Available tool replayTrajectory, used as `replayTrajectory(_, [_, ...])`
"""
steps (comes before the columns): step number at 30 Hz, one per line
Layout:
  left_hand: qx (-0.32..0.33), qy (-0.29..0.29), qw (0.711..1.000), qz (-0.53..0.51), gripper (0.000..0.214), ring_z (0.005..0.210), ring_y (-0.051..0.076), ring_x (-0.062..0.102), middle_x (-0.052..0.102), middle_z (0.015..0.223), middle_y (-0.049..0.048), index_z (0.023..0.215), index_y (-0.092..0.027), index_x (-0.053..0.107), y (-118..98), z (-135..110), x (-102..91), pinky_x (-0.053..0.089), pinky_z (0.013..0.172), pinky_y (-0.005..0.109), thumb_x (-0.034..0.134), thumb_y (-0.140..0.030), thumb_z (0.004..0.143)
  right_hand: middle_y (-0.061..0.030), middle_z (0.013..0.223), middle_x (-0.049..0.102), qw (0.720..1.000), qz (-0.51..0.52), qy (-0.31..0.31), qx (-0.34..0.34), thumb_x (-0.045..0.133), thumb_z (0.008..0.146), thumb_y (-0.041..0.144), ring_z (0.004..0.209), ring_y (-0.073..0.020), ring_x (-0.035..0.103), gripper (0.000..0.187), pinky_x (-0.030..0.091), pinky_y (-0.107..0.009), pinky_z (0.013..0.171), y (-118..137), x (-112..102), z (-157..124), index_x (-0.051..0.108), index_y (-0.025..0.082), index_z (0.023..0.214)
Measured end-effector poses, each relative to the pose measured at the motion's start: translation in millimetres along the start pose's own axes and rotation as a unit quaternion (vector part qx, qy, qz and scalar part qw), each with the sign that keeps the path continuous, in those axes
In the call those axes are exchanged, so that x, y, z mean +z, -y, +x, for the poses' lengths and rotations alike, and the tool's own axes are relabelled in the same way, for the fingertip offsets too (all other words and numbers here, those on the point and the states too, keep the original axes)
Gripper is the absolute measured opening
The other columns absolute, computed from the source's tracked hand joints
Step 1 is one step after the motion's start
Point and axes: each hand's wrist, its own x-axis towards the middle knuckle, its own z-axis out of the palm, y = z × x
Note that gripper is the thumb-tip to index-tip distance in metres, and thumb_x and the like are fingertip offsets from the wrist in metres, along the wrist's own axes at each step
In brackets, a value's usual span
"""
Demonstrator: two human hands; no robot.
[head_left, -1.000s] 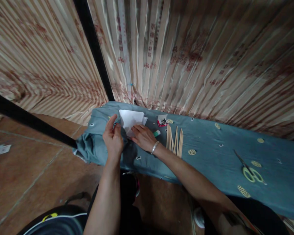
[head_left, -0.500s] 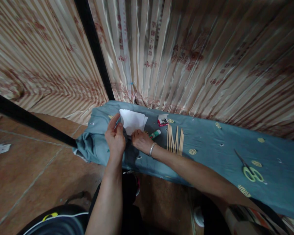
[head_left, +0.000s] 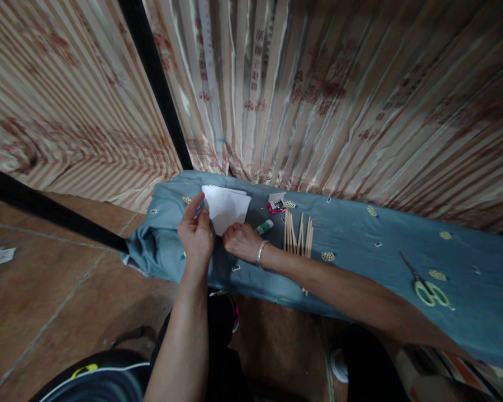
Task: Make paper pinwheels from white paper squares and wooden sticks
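Observation:
Several sheets of white paper point(head_left: 226, 207) lie in a loose stack on the cloth-covered surface. My left hand point(head_left: 195, 231) is at the left edge of the paper, its thumb and forefinger apart. At the lower edge my right hand point(head_left: 243, 242), with a silver bracelet on the wrist, has its fingers curled closed on the paper; the fingertips are partly hidden. A green and white glue stick point(head_left: 264, 227) lies just beyond the right hand. Farther right is a small open red and white box point(head_left: 276, 204) of small dark metal pieces.
Several wooden sticks point(head_left: 298, 234) lie beneath and beyond my right forearm. Scissors with green handles point(head_left: 430, 292) rest at the right on the blue-green cloth point(head_left: 352, 234). A black pole point(head_left: 159, 89) and a striped curtain point(head_left: 318, 100) stand behind.
The top paper has shifted slightly, so the sheets overlap differently at the upper right. Both hands stay almost in place; the view has moved slightly.

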Motion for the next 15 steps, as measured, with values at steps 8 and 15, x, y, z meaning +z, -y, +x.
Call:
replayTrajectory(8, [0.055, 0.033, 0.997, 0.036, 0.039, 0.12, 0.025, 0.061, 0.068, 0.125, 0.013, 0.118, -0.014, 0.068, 4, -5, 13.5, 0.044, 0.107, 0.04, 0.058, -0.037, 0.088, -0.0171, 0.094, 0.068, 0.994, -0.019, -0.072, 0.081, 0.046, 0.095, 0.008, 0.094, -0.0274, 0.06, 0.02, 0.05, -0.038, 0.075, -26, -21, -71, 0.066, 0.008, 0.098])
replayTrajectory(15, [0.184, 0.226, 0.95, 0.115, 0.038, 0.132, 0.024, 0.051, 0.061, 0.135, 0.0126, 0.128, -0.018, 0.061, -15, -61, 63.0, 0.039, 0.113, 0.046, 0.048, -0.035, 0.097, -0.0146, 0.108, 0.073, 0.94, -0.016, -0.256, 0.224, 0.047, 0.096, 0.013, 0.096, -0.0232, 0.066, 0.022, 0.055, -0.035, 0.088, -51, 24, -230, 0.067, 0.011, 0.106])
